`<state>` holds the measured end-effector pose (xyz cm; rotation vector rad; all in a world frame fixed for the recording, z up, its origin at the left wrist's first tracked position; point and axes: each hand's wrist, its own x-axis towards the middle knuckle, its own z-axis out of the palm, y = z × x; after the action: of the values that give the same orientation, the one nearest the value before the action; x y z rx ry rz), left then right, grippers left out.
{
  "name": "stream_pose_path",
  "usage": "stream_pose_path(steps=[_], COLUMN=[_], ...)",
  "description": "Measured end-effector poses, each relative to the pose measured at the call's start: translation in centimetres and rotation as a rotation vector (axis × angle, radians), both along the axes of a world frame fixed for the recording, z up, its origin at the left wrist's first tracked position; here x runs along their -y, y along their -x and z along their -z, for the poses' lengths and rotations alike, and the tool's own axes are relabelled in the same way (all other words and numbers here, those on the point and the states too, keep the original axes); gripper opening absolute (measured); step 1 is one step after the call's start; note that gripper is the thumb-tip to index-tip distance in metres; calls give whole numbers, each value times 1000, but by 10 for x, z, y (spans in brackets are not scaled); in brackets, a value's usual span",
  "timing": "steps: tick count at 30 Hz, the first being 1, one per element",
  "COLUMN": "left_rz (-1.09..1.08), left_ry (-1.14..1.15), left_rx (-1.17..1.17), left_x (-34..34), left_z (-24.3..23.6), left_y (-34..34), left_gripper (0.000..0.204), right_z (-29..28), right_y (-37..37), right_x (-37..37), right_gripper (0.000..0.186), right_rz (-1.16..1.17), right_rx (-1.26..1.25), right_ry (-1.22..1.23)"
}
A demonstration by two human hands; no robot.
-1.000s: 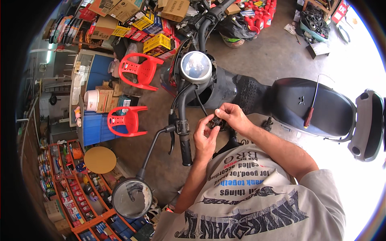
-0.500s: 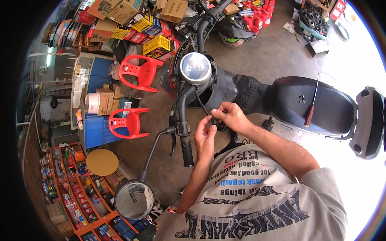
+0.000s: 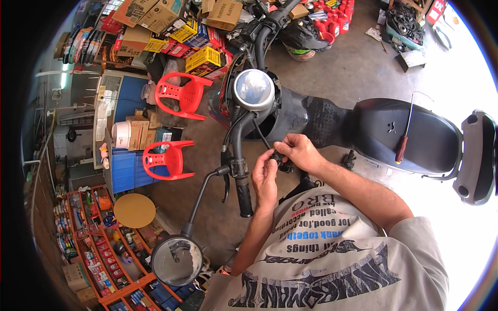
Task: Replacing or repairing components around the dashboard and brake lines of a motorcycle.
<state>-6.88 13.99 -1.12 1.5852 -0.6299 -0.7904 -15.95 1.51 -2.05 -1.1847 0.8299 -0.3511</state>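
Note:
Both my hands meet beside the scooter [image 3: 290,111], over a small black part [image 3: 286,166] at the end of a black cable [image 3: 261,135] that runs from the handlebar area. My left hand [image 3: 265,180] is closed on it from the left, thumb up and fingertips pinching its edge. From the right, my right hand [image 3: 299,150] pinches the same part between thumb and bent fingers. Fingers cover much of the part, so its exact kind is unclear. Left of my hands is the black handlebar grip [image 3: 244,200]. A screwdriver [image 3: 401,149] and some small dark pieces [image 3: 391,127] lie on the seat [image 3: 373,122].
A round mirror [image 3: 177,260] on a stalk juts out left of my left forearm. Two red plastic chairs [image 3: 182,95] stand beyond the handlebar. Stacked boxes [image 3: 203,60], an orange shelf of small goods [image 3: 98,249] and red bottles [image 3: 340,23] surround the scooter.
The whole view has shifted very slightly. Both hands keep their pinch on the black part, with barely any finger movement visible.

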Motion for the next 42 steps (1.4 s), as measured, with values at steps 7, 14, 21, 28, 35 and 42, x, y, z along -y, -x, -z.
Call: stream_pose_path(steps=[7, 14, 21, 28, 35, 42], left_rz=[-42, -44, -16, 0, -4, 39], left_ry=[-14, 32, 39, 45, 57, 146], left_rx=[-148, -219, -208, -173, -180, -233], left_x=[1, 0, -4, -7, -13, -18], left_z=[-1, 0, 4, 7, 10, 12], left_y=[-2, 1, -1, 1, -1, -1], left_gripper=[27, 27, 29, 32, 33, 40], right_z=[2, 0, -4, 0, 16, 14], right_y=[0, 0, 2, 2, 9, 14], right_x=[0, -1, -1, -3, -5, -5], right_gripper=[33, 34, 35, 33, 20, 12], right_rz=[-5, -16, -28, -10, -70, -126], right_rx=[-13, -29, -50, 13, 284, 333], right_ry=[-5, 13, 41, 36, -133, -153])
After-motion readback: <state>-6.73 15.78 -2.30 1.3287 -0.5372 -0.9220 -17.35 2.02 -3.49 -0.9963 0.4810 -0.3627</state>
